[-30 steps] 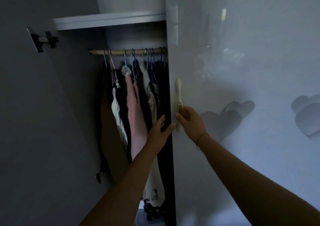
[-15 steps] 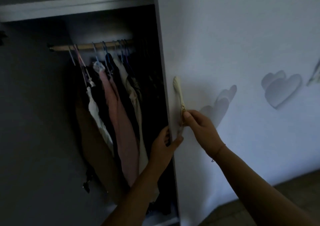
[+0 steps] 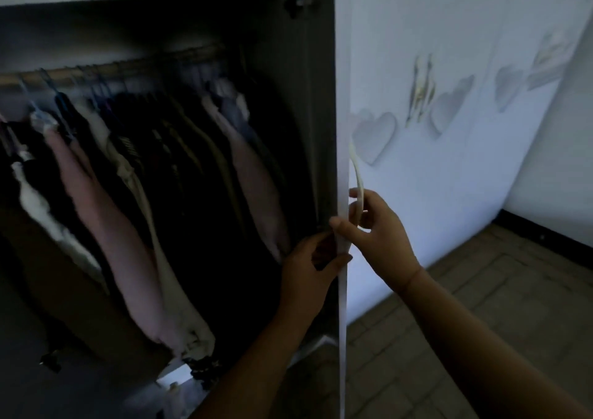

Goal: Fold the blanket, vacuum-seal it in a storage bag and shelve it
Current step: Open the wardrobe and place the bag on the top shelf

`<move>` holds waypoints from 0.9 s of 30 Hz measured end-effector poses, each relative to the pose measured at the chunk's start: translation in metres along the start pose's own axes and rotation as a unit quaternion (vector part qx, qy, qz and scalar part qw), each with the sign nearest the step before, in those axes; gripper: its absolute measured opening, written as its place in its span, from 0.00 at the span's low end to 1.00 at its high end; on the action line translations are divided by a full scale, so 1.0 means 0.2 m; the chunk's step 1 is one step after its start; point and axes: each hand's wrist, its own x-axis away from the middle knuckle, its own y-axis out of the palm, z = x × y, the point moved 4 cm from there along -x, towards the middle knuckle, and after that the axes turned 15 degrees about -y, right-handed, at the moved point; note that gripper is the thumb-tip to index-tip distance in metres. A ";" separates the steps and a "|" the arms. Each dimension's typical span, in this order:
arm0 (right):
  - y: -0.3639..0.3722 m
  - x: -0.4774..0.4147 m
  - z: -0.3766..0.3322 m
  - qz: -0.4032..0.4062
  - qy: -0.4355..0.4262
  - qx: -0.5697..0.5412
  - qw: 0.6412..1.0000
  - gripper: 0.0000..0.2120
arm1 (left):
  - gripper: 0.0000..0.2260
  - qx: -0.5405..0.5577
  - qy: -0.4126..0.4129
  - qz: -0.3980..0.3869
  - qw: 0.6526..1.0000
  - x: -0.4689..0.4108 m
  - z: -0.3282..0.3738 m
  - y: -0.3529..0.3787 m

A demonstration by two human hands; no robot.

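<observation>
I stand before a white wardrobe in dim light. Its right door (image 3: 343,149) is swung out toward me and I see it edge-on. My right hand (image 3: 375,226) is closed around the door's cream curved handle (image 3: 357,174), thumb on the door edge. My left hand (image 3: 308,258) grips the door's edge from the inner side, just below the right hand. No blanket or storage bag is in view.
Clothes (image 3: 134,194) hang on hangers from a rail (image 3: 96,72) inside the wardrobe, under a shelf. Farther wardrobe doors (image 3: 449,162) with heart decorations run to the right. A tiled floor (image 3: 481,306) and a white wall with a dark skirting lie at right.
The right door has swung open toward me, showing more hanging clothes. Both hands moved right with it, and the left hand closed on the door's edge. The view shifted right and down.
</observation>
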 end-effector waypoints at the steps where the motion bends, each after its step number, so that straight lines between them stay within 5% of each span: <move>1: -0.08 0.00 0.03 0.005 0.011 0.009 1.000 0.20 | 0.15 -0.006 0.007 0.006 1.000 0.00 0.03 0.09; 11: -0.63 -0.07 0.28 0.036 0.044 0.019 0.998 0.25 | 0.40 -0.095 -0.010 -0.003 0.995 -0.18 0.21 0.74; 19: -0.83 -0.18 0.37 0.081 0.060 0.025 0.995 0.17 | 0.44 -0.123 0.039 -0.032 0.991 -0.37 0.28 0.93; 27: -0.82 -0.16 0.43 0.070 0.068 0.039 0.994 0.24 | 0.41 -0.069 0.154 0.061 0.984 -0.24 0.24 0.92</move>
